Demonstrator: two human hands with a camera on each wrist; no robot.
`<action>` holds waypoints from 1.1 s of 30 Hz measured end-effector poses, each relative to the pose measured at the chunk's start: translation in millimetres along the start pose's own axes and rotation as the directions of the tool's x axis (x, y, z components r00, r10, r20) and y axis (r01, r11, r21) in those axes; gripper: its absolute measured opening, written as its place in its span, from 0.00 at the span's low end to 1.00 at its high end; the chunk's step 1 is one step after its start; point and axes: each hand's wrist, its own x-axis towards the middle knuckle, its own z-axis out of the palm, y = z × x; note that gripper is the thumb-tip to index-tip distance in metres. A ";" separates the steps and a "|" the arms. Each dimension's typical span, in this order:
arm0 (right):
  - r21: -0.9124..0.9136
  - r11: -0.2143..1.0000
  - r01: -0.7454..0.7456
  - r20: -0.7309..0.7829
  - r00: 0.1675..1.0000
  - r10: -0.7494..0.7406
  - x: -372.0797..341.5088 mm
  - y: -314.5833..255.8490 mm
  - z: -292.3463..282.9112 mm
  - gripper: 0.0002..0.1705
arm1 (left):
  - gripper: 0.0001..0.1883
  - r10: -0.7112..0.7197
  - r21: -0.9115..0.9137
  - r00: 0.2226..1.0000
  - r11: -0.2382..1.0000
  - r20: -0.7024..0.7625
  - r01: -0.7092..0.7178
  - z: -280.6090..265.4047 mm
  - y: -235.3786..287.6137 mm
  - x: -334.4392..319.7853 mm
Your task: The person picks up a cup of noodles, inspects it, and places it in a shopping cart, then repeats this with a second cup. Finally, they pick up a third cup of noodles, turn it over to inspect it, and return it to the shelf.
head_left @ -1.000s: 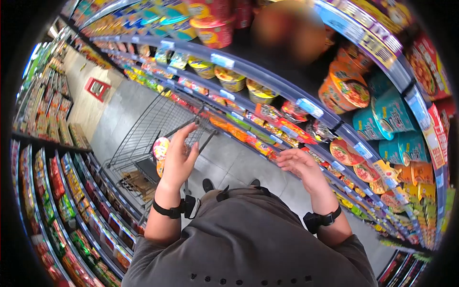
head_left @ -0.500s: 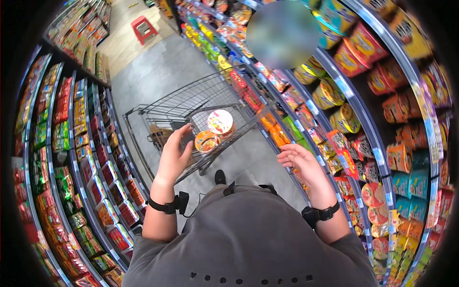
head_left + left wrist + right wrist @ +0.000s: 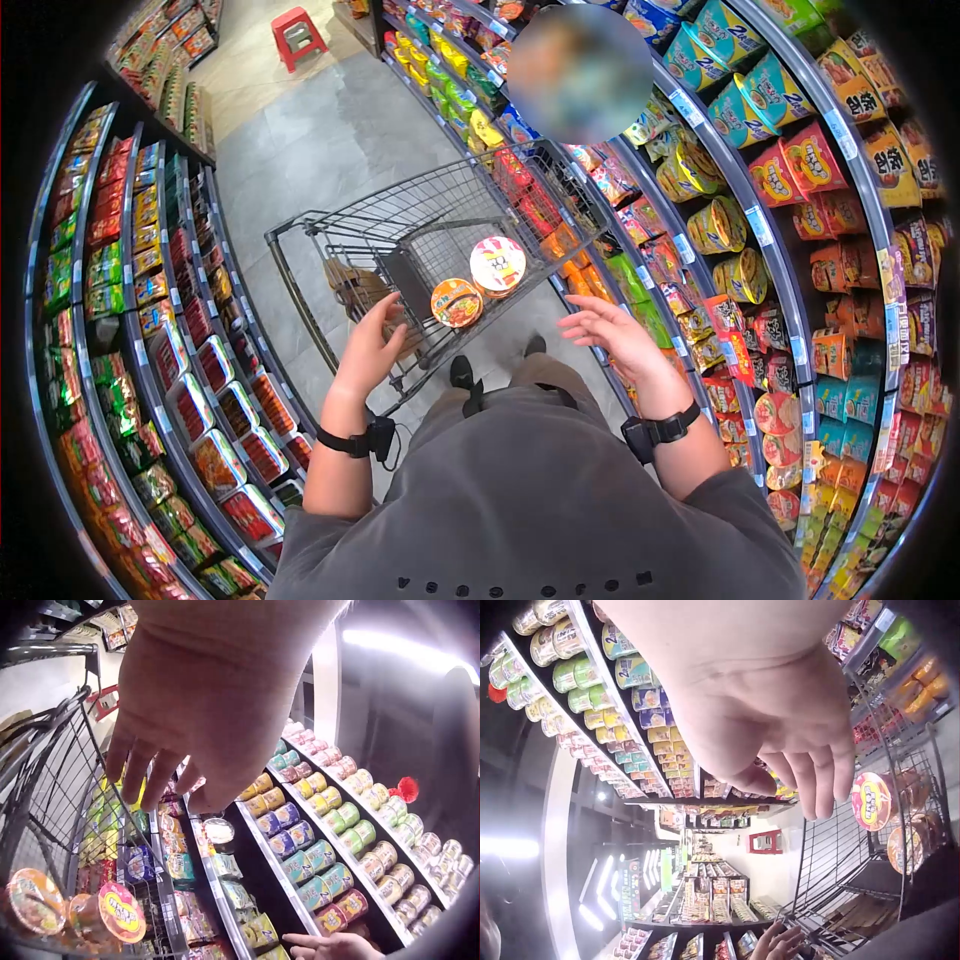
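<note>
My left hand (image 3: 372,345) hovers in front of my body with relaxed fingers, holding nothing; in the head view it overlaps the near side of the wire shopping cart (image 3: 408,282). Level with it on the other side, my right hand (image 3: 622,342) is also free, its fingers loosely extended toward the cart. Inside the cart are an orange instant noodle cup (image 3: 457,303) and, beside it, a noodle cup with a white and pink lid (image 3: 497,264). In the right wrist view, the pink-lidded noodle cup (image 3: 871,802) appears just beyond my fingertips.
Shelves of instant noodle cups (image 3: 740,280) and bagged noodles rise along the right. On the left, another shelf (image 3: 150,270) holds small colourful packets. A red stool (image 3: 299,38) stands farther down the aisle on the grey tiled floor (image 3: 330,120). A brown cardboard piece (image 3: 348,288) lies low in the cart.
The head view has swung from the right shelves toward the aisle, so the cart and both noodle cups now show near the middle. Both hands keep about the same pose and remain without a load.
</note>
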 end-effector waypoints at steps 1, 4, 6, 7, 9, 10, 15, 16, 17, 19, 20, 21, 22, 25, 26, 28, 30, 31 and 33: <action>-0.006 1.000 -0.009 0.002 1.000 0.009 3.4 5.2 -3.3 0.30 | 0.29 -0.011 -0.029 1.000 1.000 0.016 0.011 3.8 -6.5 4.6; 0.010 0.999 -0.051 -0.013 0.999 0.051 12.4 14.8 -13.0 0.30 | 0.29 -0.023 -0.027 0.997 0.999 0.073 0.025 16.6 -23.3 22.3; 0.026 0.997 -0.072 -0.010 0.997 0.072 22.3 18.5 -22.2 0.30 | 0.29 -0.028 -0.015 0.995 0.999 0.093 0.029 25.3 -30.8 34.9; 0.036 0.995 -0.089 -0.006 0.996 0.089 28.8 19.4 -26.0 0.30 | 0.29 -0.045 -0.014 0.992 0.999 0.119 0.047 30.2 -31.8 41.0; 0.038 0.993 -0.112 -0.014 0.994 0.113 45.7 18.8 -32.1 0.30 | 0.30 -0.092 -0.002 0.980 0.996 0.177 0.094 36.6 -31.2 53.7; 0.035 0.991 -0.130 -0.026 0.991 0.131 55.5 17.4 -34.8 0.30 | 0.30 -0.105 0.005 0.979 0.994 0.176 0.105 39.5 -29.4 60.0; 0.024 0.979 -0.202 0.000 0.979 0.202 120.9 29.9 -54.6 0.32 | 0.30 -0.176 0.022 0.946 0.984 0.272 0.177 61.6 -38.7 91.6; -0.007 0.970 -0.241 0.003 0.970 0.242 136.2 35.3 -58.5 0.33 | 0.30 -0.195 0.011 0.933 0.980 0.303 0.201 67.7 -44.0 100.2; -0.037 0.959 -0.280 0.007 0.960 0.280 152.6 40.9 -62.3 0.34 | 0.30 -0.206 0.014 0.928 0.977 0.311 0.212 74.8 -49.5 108.7; -0.045 0.948 -0.316 0.032 0.948 0.317 188.8 62.0 -70.3 0.36 | 0.30 -0.305 0.040 0.882 0.949 0.359 0.312 90.9 -61.6 123.6; -0.060 0.938 -0.341 0.053 0.937 0.344 204.1 72.9 -74.0 0.38 | 0.30 -0.323 0.048 0.872 0.943 0.368 0.329 99.7 -69.0 130.4; -0.049 0.932 -0.359 0.060 0.930 0.362 216.6 76.3 -74.9 0.38 | 0.30 -0.347 0.044 0.860 0.933 0.375 0.357 110.0 -78.4 137.4; -0.044 0.914 -0.402 0.076 0.911 0.405 229.4 78.1 -75.0 0.40 | 0.31 -0.369 0.039 0.848 0.923 0.381 0.383 120.0 -84.8 144.9; 0.021 0.864 -0.502 0.132 0.859 0.496 254.8 78.2 -70.0 0.45 | 0.32 -0.438 0.096 0.806 0.894 0.399 0.438 145.1 -95.1 167.7; 0.073 0.838 -0.540 0.169 0.835 0.524 260.7 76.3 -68.1 0.46 | 0.31 -0.458 0.151 0.800 0.888 0.388 0.435 151.8 -97.0 175.0; -0.002 0.850 -0.527 0.163 0.838 0.520 271.5 78.2 -65.9 0.46 | 0.31 -0.479 0.181 0.789 0.878 0.385 0.444 165.5 -108.0 185.1; -0.080 0.859 -0.506 0.158 0.844 0.512 280.0 84.2 -66.8 0.46 | 0.30 -0.434 0.091 0.815 0.896 0.383 0.434 177.2 -117.4 191.4; -0.152 0.865 -0.479 0.169 0.849 0.500 285.4 88.4 -67.8 0.45 | 0.30 -0.440 0.092 0.812 0.893 0.384 0.440 179.7 -116.7 194.3; -0.226 0.866 -0.445 0.182 0.855 0.487 294.5 95.5 -69.5 0.45 | 0.28 -0.484 0.162 0.770 0.872 0.415 0.461 181.6 -109.4 201.4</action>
